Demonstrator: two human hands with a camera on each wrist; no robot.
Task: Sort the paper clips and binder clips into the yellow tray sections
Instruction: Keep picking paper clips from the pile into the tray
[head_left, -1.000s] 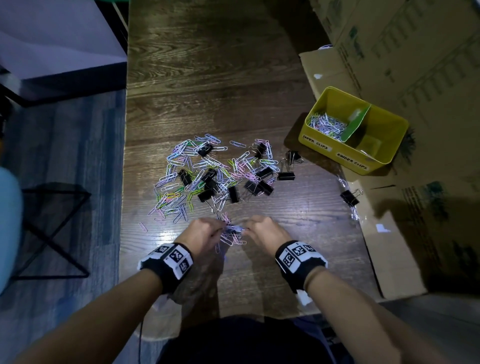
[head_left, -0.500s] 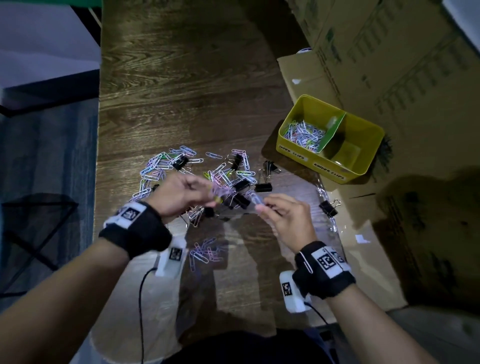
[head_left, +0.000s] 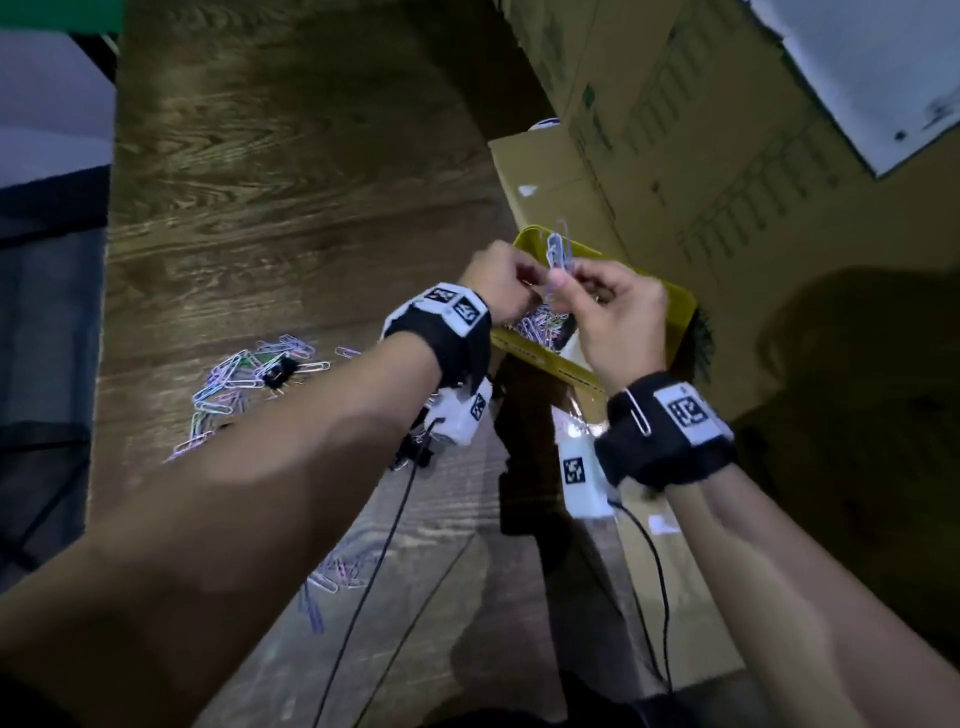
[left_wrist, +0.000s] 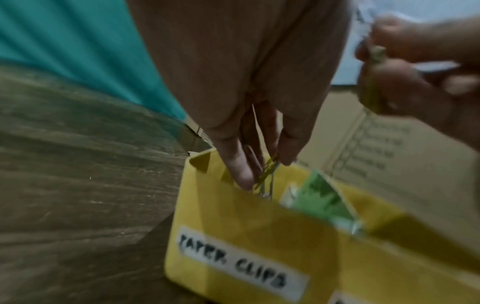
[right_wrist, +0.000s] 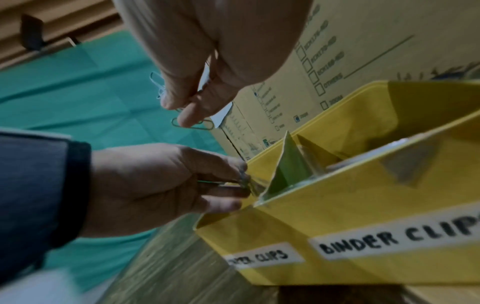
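Now that both hands have lifted from the pile on the bench (head_left: 270, 218) and crossed to the yellow tray (head_left: 675, 306), we are poised to drop. Our left hand (head_left: 498, 280) pinches a few paper clips (left_wrist: 267, 181) over the section labelled for them; our right hand (head_left: 618, 317) pinches another bunch (head_left: 558, 249) just above. Blur hides the exact count. Many paper clips and binder clips (head_left: 278, 370) remain on the bench, so we judge sorting far from done.

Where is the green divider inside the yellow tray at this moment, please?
In the right wrist view, the green divider stands inside the yellow tray, between the sections labelled paper clips and binder clips, just right of the left hand, which pinches paper clips.
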